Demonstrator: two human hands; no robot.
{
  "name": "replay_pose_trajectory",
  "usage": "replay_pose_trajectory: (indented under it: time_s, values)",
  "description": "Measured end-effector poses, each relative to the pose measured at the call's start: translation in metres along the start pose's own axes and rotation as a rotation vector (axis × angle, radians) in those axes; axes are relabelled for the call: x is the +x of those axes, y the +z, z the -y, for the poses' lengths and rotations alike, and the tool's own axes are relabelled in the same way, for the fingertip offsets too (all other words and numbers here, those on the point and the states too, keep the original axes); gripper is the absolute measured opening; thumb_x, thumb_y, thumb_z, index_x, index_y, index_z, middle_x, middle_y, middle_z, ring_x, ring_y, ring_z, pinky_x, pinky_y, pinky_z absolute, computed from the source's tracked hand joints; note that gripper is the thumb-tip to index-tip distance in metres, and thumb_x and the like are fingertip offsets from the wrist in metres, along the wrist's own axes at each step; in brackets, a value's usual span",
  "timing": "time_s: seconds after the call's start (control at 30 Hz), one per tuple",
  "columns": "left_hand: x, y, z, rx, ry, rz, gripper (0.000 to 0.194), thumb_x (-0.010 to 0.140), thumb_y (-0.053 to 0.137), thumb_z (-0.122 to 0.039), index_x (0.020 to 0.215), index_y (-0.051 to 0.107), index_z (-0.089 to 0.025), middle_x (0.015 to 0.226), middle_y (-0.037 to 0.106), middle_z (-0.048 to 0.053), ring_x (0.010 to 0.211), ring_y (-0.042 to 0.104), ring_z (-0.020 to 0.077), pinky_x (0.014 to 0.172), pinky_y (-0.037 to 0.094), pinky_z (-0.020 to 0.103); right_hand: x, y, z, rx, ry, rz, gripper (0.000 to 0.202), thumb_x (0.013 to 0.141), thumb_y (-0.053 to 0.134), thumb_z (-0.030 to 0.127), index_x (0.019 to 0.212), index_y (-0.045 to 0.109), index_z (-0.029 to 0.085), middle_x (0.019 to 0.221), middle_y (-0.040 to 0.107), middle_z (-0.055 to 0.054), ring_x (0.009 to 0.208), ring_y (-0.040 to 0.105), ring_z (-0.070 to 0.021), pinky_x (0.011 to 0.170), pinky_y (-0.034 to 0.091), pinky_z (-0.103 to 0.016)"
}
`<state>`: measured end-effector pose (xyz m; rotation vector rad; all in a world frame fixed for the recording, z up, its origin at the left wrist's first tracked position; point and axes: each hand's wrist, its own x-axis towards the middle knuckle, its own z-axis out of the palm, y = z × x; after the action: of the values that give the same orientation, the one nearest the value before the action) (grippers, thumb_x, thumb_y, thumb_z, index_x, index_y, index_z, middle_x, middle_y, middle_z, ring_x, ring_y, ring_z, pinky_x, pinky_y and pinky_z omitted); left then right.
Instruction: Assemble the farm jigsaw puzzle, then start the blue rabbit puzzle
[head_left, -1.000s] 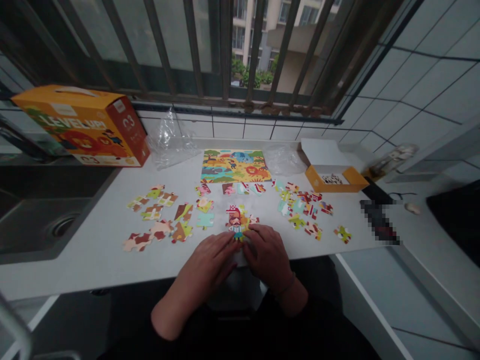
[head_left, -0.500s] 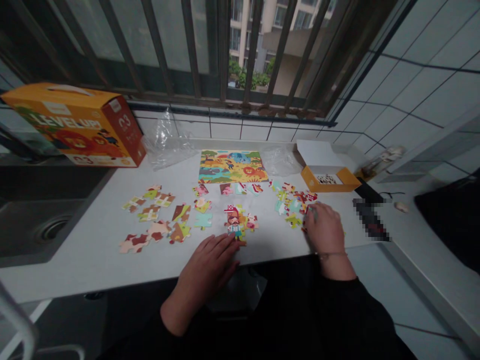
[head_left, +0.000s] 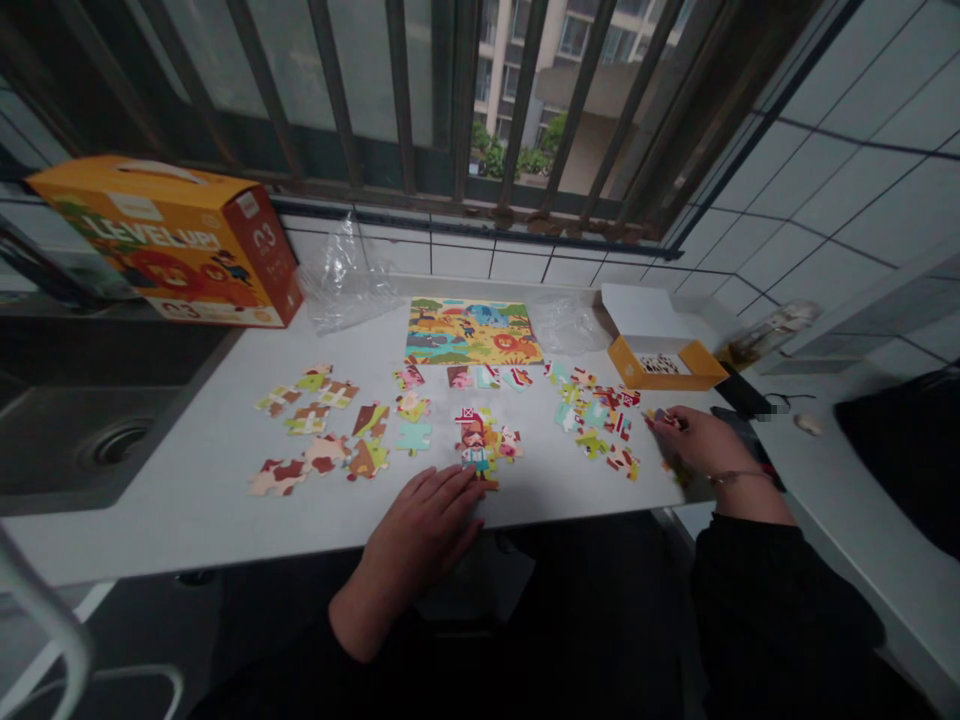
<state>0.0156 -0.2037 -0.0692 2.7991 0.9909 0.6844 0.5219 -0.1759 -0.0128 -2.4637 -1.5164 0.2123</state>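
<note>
My left hand (head_left: 426, 520) lies flat at the counter's front edge, fingertips touching the bottom of the joined farmer pieces (head_left: 475, 450). At the right, my right hand (head_left: 701, 440) pinches a small puzzle piece (head_left: 666, 420) between thumb and fingers. Just left of it lies a cluster of loose puzzle pieces (head_left: 596, 415). Joined cow-patterned pieces (head_left: 279, 476) and brown and green pieces (head_left: 369, 455) are spread on the left. A short row of pieces (head_left: 484, 377) lies below the picture card (head_left: 472, 332).
An orange box (head_left: 172, 245) stands at the back left beside crumpled clear plastic (head_left: 349, 285). An open yellow box (head_left: 667, 367) sits at the back right, near a glass bottle (head_left: 780, 330). A sink (head_left: 67, 450) is at the far left.
My right hand has moved right, away from the loose cluster, and now shows a piece in its fingertips. My left hand stays by the farmer pieces. The view has shifted slightly.
</note>
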Motion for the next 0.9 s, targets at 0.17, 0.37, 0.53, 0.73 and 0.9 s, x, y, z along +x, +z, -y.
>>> replay_pose_trajectory:
  time_s: [0.17,0.37,0.53,0.73,0.9]
  values:
    - [0.0,-0.001,-0.001,-0.014,-0.016,-0.014,0.047,0.108,0.064,-0.026,0.155,0.062,-0.025,0.154,0.072,0.013,0.141,0.07,0.0325,0.119,0.056,0.058,-0.048,0.023,0.051,0.478,-0.015,-0.074,0.036,0.098,0.065,0.058,0.099,0.073,0.023,0.082,0.076,-0.007,0.069,0.063,-0.0221,0.065,0.043,-0.035]
    - [0.0,0.0,-0.001,-0.129,-0.097,-0.062,0.045,0.107,0.065,-0.026,0.152,0.06,-0.026,0.151,0.072,0.013,0.138,0.071,0.0329,0.118,0.058,0.059,-0.099,0.069,0.154,1.094,-0.118,0.306,0.057,0.089,0.078,0.068,0.12,0.066,0.022,0.086,0.081,-0.003,0.062,0.062,-0.0159,0.061,0.049,-0.029]
    - [-0.001,-0.001,0.006,-0.315,-0.348,-0.182,0.061,0.103,0.074,-0.033,0.159,0.051,-0.026,0.151,0.072,0.015,0.138,0.071,0.0331,0.115,0.061,0.056,-0.126,0.086,0.206,1.091,-0.197,0.491,0.04,0.095,0.073,0.058,0.115,0.068,0.025,0.085,0.082,-0.002,0.066,0.071,-0.0182,0.062,0.054,-0.031]
    - [0.002,-0.023,0.013,-0.531,-0.476,-0.158,0.061,0.1,0.078,-0.035,0.156,0.057,-0.025,0.142,0.079,0.011,0.131,0.076,0.0295,0.114,0.061,0.05,-0.138,0.092,0.228,1.088,-0.382,0.577,0.033,0.099,0.07,0.05,0.123,0.073,0.027,0.104,0.086,-0.005,0.089,0.083,-0.0241,0.076,0.066,-0.038]
    - [0.006,-0.036,0.015,-0.653,-0.498,-0.103,0.017,0.106,0.067,-0.037,0.116,0.077,-0.027,0.109,0.085,0.004,0.1,0.081,0.0234,0.09,0.066,0.039,-0.13,0.085,0.239,1.035,-0.419,0.554,0.04,0.099,0.073,0.043,0.135,0.072,0.027,0.098,0.085,-0.002,0.085,0.082,-0.0222,0.075,0.067,-0.037]
